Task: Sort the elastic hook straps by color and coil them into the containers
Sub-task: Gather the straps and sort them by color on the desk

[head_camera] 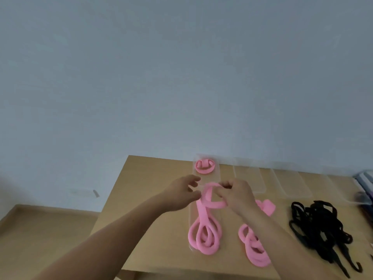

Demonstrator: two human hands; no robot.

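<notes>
Pink strap (201, 217) sits partly hidden behind hands, left (177, 194) and right (238, 196).

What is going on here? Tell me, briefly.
A person is coiling a pink strap over the clear container on the table. The right hand pinches the strap's loop; the left hand is at the loop's edge, its grip unclear. The strap's other end lies looped at the container's near end. One finished pink coil sits at its far end. More pink straps and a pile of black straps lie loose to the right.
</notes>
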